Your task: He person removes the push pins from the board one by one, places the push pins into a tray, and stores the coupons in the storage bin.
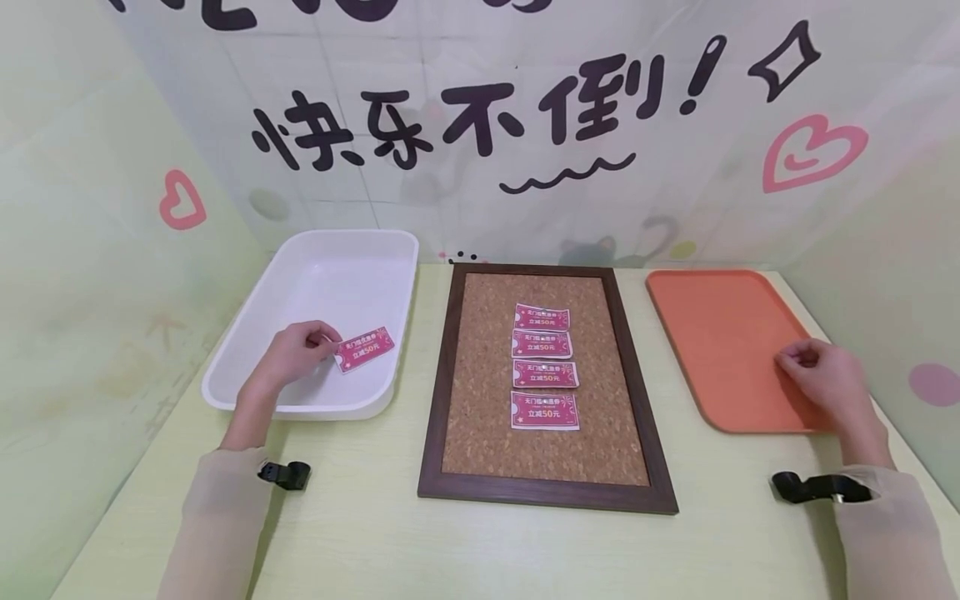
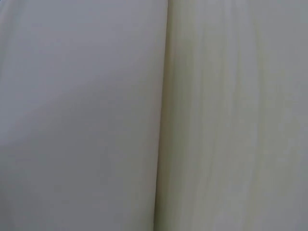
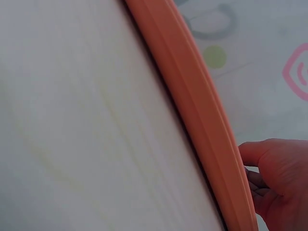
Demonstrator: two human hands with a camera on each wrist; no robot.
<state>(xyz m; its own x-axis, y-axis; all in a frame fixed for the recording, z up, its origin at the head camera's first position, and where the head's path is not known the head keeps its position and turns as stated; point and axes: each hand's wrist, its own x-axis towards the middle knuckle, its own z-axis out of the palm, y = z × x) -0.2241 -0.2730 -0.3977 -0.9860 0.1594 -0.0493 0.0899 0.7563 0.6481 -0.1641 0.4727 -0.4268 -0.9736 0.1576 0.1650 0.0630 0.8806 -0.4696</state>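
The left hand [image 1: 296, 354] is pinching a pink coupon [image 1: 364, 349] inside the white bin [image 1: 341, 250] at nine o'clock; the right hand [image 1: 825, 379], loosely curled and holding nothing, is resting on the orange tray [image 1: 712, 325].

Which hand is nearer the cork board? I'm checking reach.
Left. The left hand pinches a coupon in the white tray beside the cork board; the right hand rests on the orange tray, farther off.

Bare table [image 1: 390, 533] lies open between white tray [image 1: 247, 392], cork board [image 1: 442, 375] and orange tray [image 1: 675, 350].
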